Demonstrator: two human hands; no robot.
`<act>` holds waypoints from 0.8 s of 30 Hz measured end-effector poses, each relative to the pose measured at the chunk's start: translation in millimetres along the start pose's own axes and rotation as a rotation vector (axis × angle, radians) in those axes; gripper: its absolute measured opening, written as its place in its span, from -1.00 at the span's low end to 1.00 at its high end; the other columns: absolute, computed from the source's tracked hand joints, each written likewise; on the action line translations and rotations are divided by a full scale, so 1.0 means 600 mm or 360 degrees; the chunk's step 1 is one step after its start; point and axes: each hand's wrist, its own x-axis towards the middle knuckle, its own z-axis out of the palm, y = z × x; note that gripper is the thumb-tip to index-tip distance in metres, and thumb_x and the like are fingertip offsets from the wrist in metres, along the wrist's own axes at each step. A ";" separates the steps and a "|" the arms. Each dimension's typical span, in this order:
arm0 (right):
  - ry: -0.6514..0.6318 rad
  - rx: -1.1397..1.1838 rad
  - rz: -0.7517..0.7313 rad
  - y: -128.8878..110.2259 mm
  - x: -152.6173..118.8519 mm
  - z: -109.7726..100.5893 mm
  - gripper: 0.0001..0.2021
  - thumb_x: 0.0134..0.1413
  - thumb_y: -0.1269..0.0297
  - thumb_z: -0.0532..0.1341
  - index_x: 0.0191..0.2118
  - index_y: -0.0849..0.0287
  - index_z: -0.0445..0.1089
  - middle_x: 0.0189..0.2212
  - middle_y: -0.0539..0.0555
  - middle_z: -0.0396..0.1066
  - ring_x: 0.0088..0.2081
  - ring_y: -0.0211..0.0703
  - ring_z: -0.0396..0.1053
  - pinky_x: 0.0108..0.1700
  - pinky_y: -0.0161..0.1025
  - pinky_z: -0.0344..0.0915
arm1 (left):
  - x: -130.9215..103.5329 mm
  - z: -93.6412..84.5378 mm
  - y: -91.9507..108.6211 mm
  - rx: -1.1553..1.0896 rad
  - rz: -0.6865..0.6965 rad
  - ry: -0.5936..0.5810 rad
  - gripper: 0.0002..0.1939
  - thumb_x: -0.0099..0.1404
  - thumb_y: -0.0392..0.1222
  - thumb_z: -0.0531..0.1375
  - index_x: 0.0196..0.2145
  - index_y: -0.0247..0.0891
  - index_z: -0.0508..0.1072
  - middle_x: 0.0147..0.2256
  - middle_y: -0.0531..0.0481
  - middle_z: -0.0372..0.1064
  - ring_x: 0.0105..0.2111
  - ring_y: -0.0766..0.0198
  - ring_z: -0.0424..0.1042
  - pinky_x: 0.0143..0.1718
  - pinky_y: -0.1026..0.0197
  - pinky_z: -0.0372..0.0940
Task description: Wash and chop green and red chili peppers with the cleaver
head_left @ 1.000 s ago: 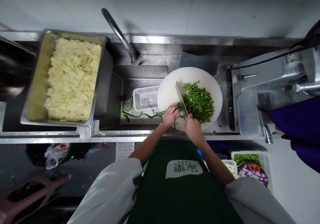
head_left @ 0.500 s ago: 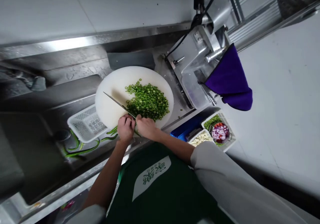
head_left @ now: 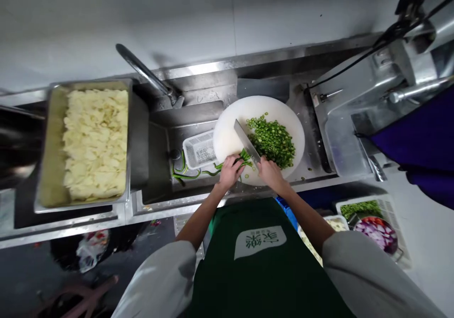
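My right hand grips a kitchen knife, its blade slanting up and left across a round white cutting board. Left of the blade, my left hand is closed over a small bunch of long green chili peppers, their ends pointing at the knife. A heap of sliced green chili lies on the board to the right of the blade. A few loose slices sit near the board's front edge. The knife's handle is hidden in my right hand.
Left of the board, a white perforated basket and whole green chilies lie in the sink. Farther left stands a metal pan of pale slices. A faucet rises behind; a metal machine stands right.
The view has swung left, bringing the pan of pale slices and the faucet in. The knife blade has shifted away from my left fingers, and cut pepper ends now show between them.
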 end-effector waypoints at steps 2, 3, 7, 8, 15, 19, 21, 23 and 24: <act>-0.0005 -0.0029 0.0011 -0.008 -0.004 -0.001 -0.70 0.39 0.30 -0.10 0.06 0.28 0.25 -0.12 0.33 0.51 -0.08 0.02 0.50 -0.08 -0.23 0.30 | 0.000 0.002 -0.001 -0.0043 -0.0003 0.0026 -0.76 0.39 -0.11 0.14 -0.03 -0.20 0.44 -0.04 -0.18 0.35 -0.01 0.06 0.35 0.01 -0.01 0.35; -0.0004 -0.0042 0.0016 -0.011 -0.005 -0.002 -0.70 0.39 0.30 -0.10 0.06 0.28 0.25 -0.12 0.34 0.51 -0.08 0.02 0.51 -0.09 -0.23 0.30 | 0.000 0.004 -0.003 -0.0064 -0.0002 0.0044 -0.74 0.40 -0.11 0.14 -0.01 -0.20 0.43 -0.04 -0.18 0.35 -0.01 0.07 0.36 0.01 -0.01 0.36; 0.0018 -0.0085 0.0014 -0.014 -0.005 -0.001 -0.71 0.39 0.30 -0.10 0.04 0.28 0.25 -0.14 0.34 0.51 -0.09 0.05 0.51 -0.12 -0.21 0.31 | 0.004 0.011 -0.010 -0.0125 0.0086 0.0091 -0.78 0.41 -0.15 0.12 -0.04 -0.21 0.45 -0.05 -0.17 0.37 0.02 0.10 0.36 0.02 0.01 0.38; 0.0024 -0.0098 0.0006 -0.014 -0.005 0.000 -0.71 0.39 0.31 -0.10 0.04 0.29 0.25 -0.15 0.34 0.51 -0.10 0.05 0.51 -0.12 -0.21 0.32 | 0.007 0.012 -0.011 -0.0136 0.0109 0.0088 -0.79 0.42 -0.16 0.11 -0.06 -0.21 0.46 -0.06 -0.17 0.38 0.02 0.10 0.36 0.01 0.02 0.39; 0.0032 -0.0120 -0.0020 -0.018 -0.005 0.007 -0.70 0.39 0.32 -0.10 0.07 0.30 0.24 -0.16 0.34 0.51 -0.11 0.04 0.51 -0.12 -0.20 0.31 | 0.025 0.010 -0.011 -0.0121 0.0189 0.0015 -0.79 0.44 -0.17 0.09 -0.08 -0.20 0.48 -0.04 -0.15 0.37 -0.01 0.13 0.38 -0.01 0.03 0.41; 0.0045 -0.0127 -0.0016 -0.014 -0.005 0.000 -0.72 0.39 0.31 -0.09 0.04 0.28 0.25 -0.16 0.33 0.52 -0.12 0.03 0.52 -0.14 -0.22 0.31 | 0.028 0.015 -0.012 -0.0178 0.0172 0.0042 -0.79 0.45 -0.17 0.07 -0.10 -0.22 0.48 -0.06 -0.15 0.37 -0.02 0.17 0.38 -0.02 0.07 0.41; 0.0035 -0.0143 -0.0020 -0.013 -0.014 -0.005 -0.72 0.39 0.32 -0.09 0.03 0.29 0.25 -0.18 0.32 0.52 -0.13 0.04 0.52 -0.15 -0.22 0.31 | 0.029 0.017 -0.011 -0.0179 0.0154 0.0045 -0.78 0.45 -0.18 0.06 -0.09 -0.23 0.47 -0.06 -0.15 0.36 -0.03 0.17 0.38 -0.02 0.08 0.40; 0.0033 -0.0171 -0.0011 -0.016 -0.026 -0.006 -0.72 0.38 0.33 -0.10 0.04 0.31 0.24 -0.21 0.32 0.53 -0.15 0.05 0.53 -0.15 -0.20 0.31 | 0.031 0.018 -0.010 -0.0170 0.0157 0.0035 -0.78 0.45 -0.18 0.05 -0.08 -0.24 0.46 -0.07 -0.15 0.36 -0.04 0.17 0.38 -0.03 0.08 0.41; 0.0037 -0.0187 -0.0003 -0.018 -0.032 -0.006 -0.72 0.38 0.34 -0.09 0.05 0.32 0.23 -0.23 0.33 0.53 -0.16 0.06 0.53 -0.14 -0.19 0.32 | 0.032 0.018 -0.009 -0.0163 0.0163 0.0030 -0.77 0.46 -0.18 0.04 -0.07 -0.24 0.45 -0.07 -0.15 0.36 -0.05 0.17 0.38 -0.03 0.09 0.41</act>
